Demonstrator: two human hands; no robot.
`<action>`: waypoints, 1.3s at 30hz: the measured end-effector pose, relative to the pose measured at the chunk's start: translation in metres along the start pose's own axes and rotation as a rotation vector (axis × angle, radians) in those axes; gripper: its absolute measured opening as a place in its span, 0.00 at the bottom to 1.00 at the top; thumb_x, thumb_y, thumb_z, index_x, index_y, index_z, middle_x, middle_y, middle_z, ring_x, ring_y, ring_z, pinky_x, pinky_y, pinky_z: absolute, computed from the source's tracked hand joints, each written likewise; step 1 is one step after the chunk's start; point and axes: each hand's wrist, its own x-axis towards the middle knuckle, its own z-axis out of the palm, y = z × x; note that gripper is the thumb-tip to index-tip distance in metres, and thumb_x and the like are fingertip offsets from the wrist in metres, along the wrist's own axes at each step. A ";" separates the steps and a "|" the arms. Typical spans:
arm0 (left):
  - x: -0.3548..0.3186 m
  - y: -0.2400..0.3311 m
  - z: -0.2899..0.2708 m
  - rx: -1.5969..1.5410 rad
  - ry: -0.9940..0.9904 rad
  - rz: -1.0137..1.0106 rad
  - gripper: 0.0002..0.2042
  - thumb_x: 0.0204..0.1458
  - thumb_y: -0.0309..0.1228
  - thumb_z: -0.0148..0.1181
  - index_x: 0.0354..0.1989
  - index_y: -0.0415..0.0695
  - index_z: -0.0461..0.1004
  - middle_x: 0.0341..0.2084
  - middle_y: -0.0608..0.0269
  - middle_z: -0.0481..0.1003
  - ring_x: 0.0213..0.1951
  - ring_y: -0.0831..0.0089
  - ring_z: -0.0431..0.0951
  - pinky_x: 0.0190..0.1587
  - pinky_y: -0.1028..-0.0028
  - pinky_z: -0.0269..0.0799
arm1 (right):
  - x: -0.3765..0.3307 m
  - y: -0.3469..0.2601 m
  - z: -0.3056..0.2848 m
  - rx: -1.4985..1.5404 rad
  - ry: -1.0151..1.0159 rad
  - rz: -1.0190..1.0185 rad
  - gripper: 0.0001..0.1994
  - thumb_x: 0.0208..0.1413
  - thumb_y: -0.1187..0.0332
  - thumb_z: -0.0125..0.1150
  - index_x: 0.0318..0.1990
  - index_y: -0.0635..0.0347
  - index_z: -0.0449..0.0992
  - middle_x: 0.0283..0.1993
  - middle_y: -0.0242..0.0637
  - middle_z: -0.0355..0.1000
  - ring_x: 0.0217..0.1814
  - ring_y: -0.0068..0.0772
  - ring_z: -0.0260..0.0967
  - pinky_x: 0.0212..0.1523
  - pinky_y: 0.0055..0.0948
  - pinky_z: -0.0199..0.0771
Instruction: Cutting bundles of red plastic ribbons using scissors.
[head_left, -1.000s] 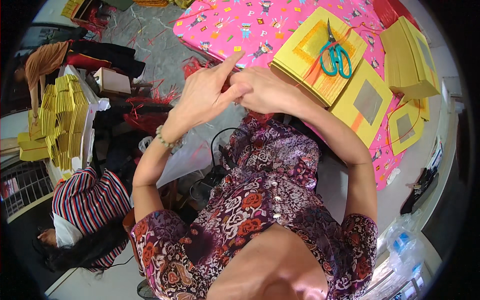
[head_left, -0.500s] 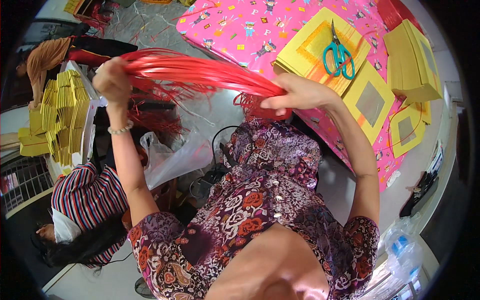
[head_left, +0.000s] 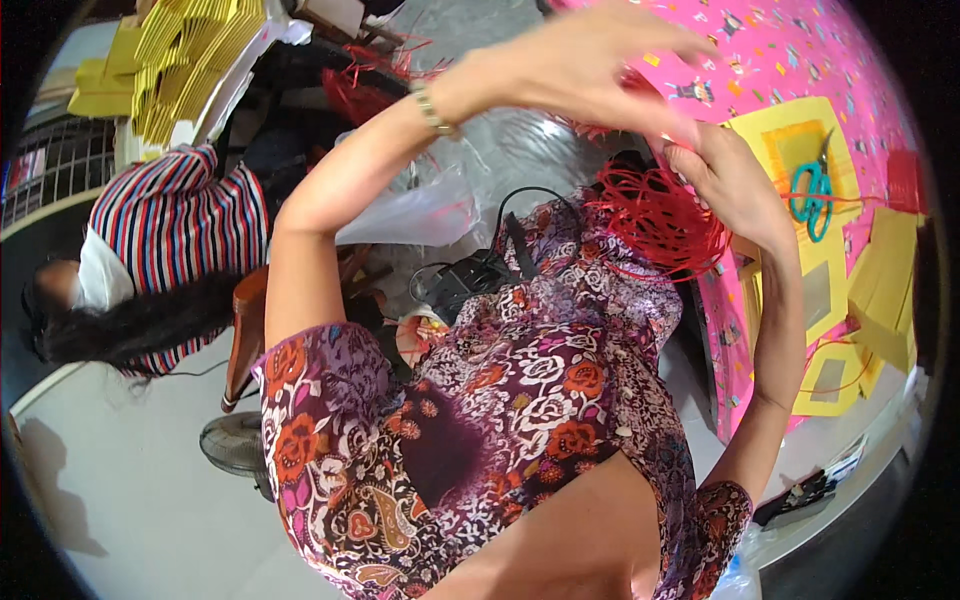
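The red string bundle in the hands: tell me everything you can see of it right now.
The red string bundle is a mass of thin, glossy red strands, plastic-looking, looped into a loose coil. It hangs below the right hand, which grips its top, over the lap beside the pink table edge. The left hand is raised above it, blurred; whether it holds strands is unclear. A few loose strands stray rightward toward the scissors.

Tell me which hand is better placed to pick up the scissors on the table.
Right. The right hand is beside the teal scissors on the yellow frame, though it grips red strings. The left hand is farther away.
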 end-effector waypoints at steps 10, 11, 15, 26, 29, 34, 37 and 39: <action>-0.007 0.011 0.035 0.009 -0.374 0.053 0.17 0.45 0.28 0.57 0.42 0.37 0.61 0.18 0.48 0.71 0.25 0.48 0.74 0.26 0.58 0.67 | -0.016 -0.007 -0.005 0.050 -0.130 0.197 0.17 0.54 0.61 0.54 0.29 0.72 0.69 0.21 0.49 0.67 0.25 0.41 0.69 0.28 0.36 0.65; -0.009 0.015 0.030 0.099 -0.356 0.037 0.16 0.44 0.27 0.56 0.42 0.39 0.61 0.16 0.50 0.70 0.23 0.49 0.74 0.24 0.58 0.66 | -0.020 -0.010 -0.008 0.166 -0.223 0.249 0.16 0.54 0.61 0.54 0.28 0.70 0.69 0.20 0.43 0.66 0.22 0.34 0.67 0.26 0.33 0.65; -0.024 0.019 0.011 0.325 -0.506 -0.091 0.15 0.45 0.26 0.52 0.43 0.46 0.61 0.11 0.55 0.68 0.17 0.53 0.73 0.19 0.58 0.65 | -0.047 0.002 -0.022 0.277 -0.322 0.279 0.14 0.54 0.59 0.55 0.29 0.65 0.70 0.17 0.36 0.66 0.18 0.28 0.66 0.23 0.29 0.65; -0.136 -0.070 0.006 0.461 -0.495 -0.181 0.13 0.41 0.22 0.53 0.37 0.42 0.61 0.17 0.51 0.72 0.24 0.53 0.75 0.25 0.59 0.68 | -0.126 0.032 -0.065 -0.206 -0.248 0.332 0.15 0.51 0.57 0.53 0.31 0.63 0.70 0.24 0.50 0.67 0.30 0.51 0.68 0.33 0.45 0.64; -0.157 -0.093 0.023 0.475 -0.540 -0.241 0.16 0.38 0.20 0.54 0.38 0.42 0.61 0.17 0.52 0.72 0.24 0.52 0.75 0.25 0.59 0.69 | -0.124 0.029 -0.064 -0.284 -0.249 0.325 0.14 0.52 0.59 0.52 0.30 0.63 0.70 0.24 0.50 0.68 0.31 0.52 0.68 0.34 0.46 0.64; -0.120 -0.084 0.041 0.426 -0.721 -0.199 0.34 0.38 0.41 0.66 0.53 0.41 0.61 0.40 0.48 0.73 0.45 0.54 0.73 0.49 0.59 0.65 | -0.109 0.022 -0.052 -0.389 -0.193 0.238 0.11 0.52 0.63 0.52 0.31 0.63 0.67 0.23 0.51 0.67 0.30 0.54 0.67 0.32 0.48 0.63; -0.055 -0.027 0.045 0.227 -0.625 -0.180 0.51 0.28 0.56 0.69 0.61 0.40 0.55 0.51 0.48 0.66 0.54 0.53 0.65 0.59 0.57 0.53 | -0.088 0.006 -0.040 -0.444 -0.202 0.227 0.10 0.51 0.65 0.52 0.31 0.65 0.68 0.24 0.52 0.70 0.31 0.54 0.70 0.33 0.47 0.67; -0.019 0.008 0.053 0.067 -0.507 -0.120 0.53 0.27 0.57 0.70 0.62 0.40 0.53 0.52 0.47 0.65 0.54 0.53 0.65 0.59 0.57 0.53 | -0.074 0.001 -0.027 -0.461 -0.194 0.206 0.10 0.49 0.66 0.53 0.31 0.66 0.69 0.24 0.51 0.71 0.32 0.53 0.71 0.32 0.46 0.69</action>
